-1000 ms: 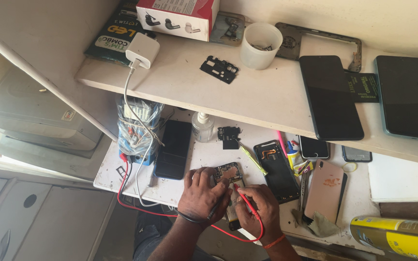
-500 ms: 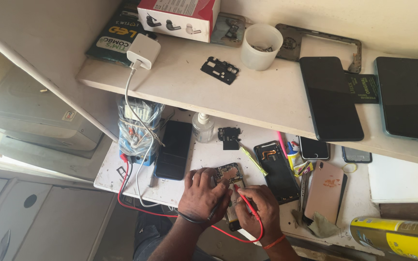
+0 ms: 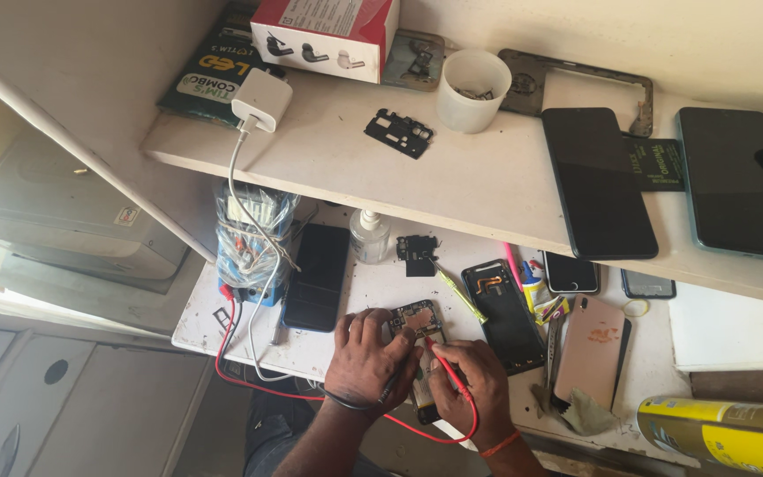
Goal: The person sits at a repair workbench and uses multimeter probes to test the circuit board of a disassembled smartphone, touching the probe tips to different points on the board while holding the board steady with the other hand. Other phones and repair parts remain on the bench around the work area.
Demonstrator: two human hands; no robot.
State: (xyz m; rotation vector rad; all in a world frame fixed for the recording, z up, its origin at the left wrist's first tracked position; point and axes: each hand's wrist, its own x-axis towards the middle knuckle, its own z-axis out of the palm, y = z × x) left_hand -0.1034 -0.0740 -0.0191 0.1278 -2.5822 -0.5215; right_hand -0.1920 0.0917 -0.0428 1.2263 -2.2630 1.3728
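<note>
Hands at the workbench [image 3: 222, 322] front edge | my left hand [image 3: 368, 358] lies fingers-down over an opened phone [image 3: 417, 320], pressing it flat | my right hand [image 3: 474, 389] pinches a red probe [image 3: 448, 367], tip touching the phone's circuit board | red wire [image 3: 249, 384] loops off the front edge | black phone [image 3: 317, 276] lies just left.

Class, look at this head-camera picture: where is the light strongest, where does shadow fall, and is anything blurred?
Head view: the window strip at the far left is blown out white; the upper shelf shades the back of the workbench; left hand and right hand look sharp, without motion blur.
</note>
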